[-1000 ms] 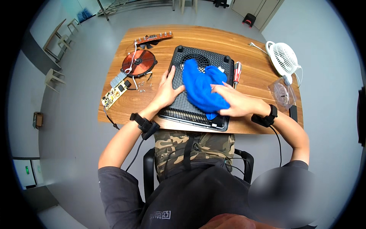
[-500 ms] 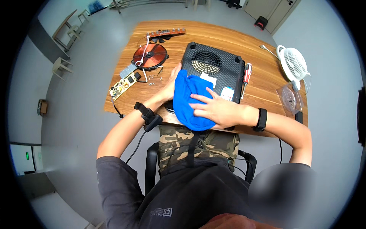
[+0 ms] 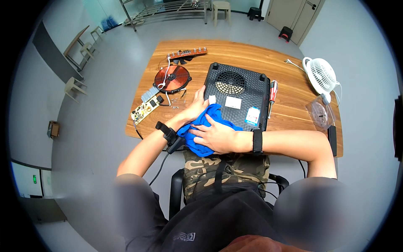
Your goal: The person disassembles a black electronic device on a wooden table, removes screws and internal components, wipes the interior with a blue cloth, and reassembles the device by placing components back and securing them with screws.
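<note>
A black induction cooker housing (image 3: 253, 93) lies with its vented underside up near the table's front edge. Along its left edge my left hand (image 3: 196, 106) is closed on the side, fingers pointing away from me and the thumb hidden. A crumpled blue cloth (image 3: 215, 112) covers the near left corner. My right hand (image 3: 217, 137) holds this cloth from above, fingers slightly bent and pressed into its folds. A white label (image 3: 233, 102) and a blue-white sticker (image 3: 252, 115) show on the housing beside the cloth.
To the left lie a copper coil (image 3: 172, 78), a circuit board (image 3: 145, 111), small screws (image 3: 175, 107) and a narrow button board (image 3: 189, 53) above a dark fan. A red-handled screwdriver (image 3: 273, 94) lies right of the housing. Farther right are a white fan (image 3: 321, 75) and a clear bag (image 3: 319, 114).
My right hand has drawn the cloth down toward me and to the left, bunching it and uncovering more of the housing. My left hand stays at the left edge. The view has tilted up.
</note>
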### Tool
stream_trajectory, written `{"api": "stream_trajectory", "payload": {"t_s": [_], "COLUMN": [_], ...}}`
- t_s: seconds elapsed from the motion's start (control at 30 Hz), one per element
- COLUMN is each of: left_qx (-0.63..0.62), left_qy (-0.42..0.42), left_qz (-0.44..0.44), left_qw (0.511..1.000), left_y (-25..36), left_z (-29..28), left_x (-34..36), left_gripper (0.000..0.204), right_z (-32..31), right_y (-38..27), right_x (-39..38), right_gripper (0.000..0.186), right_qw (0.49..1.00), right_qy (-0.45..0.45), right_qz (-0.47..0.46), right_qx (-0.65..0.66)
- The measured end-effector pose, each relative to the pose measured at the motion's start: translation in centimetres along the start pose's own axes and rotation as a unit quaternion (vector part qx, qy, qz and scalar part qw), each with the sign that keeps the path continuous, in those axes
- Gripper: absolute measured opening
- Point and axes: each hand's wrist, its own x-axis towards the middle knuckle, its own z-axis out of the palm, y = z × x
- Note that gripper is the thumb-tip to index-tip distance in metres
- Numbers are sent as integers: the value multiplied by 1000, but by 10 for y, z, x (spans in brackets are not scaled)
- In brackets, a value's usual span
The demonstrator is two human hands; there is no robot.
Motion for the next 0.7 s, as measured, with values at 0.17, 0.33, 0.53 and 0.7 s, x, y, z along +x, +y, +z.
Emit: {"api": "stream_trajectory", "payload": {"t_s": [0.17, 0.33, 0.53, 0.7], "left_qx": [16, 58, 46, 56], "left_qy": [-9, 9, 4, 13], "left_qz": [-5, -2, 15, 30], "left_qw": [1000, 998, 999, 998], "left_y": [6, 8, 24, 11], "left_z": [-3, -2, 0, -1], "left_x": [1, -2, -6, -5], "left_gripper": [75, 74, 70, 69], "right_z": [-8, -18, -13, -6], "right_y": [10, 22, 35, 27], "right_x": [-9, -61, -132, -161], "right_gripper": [61, 68, 60, 58], "right_qw": [997, 993, 960, 932], "right_qy": [-50, 4, 74, 112], "right_qz": [-16, 0, 178, 213], "right_qx": [64, 116, 203, 270]}}
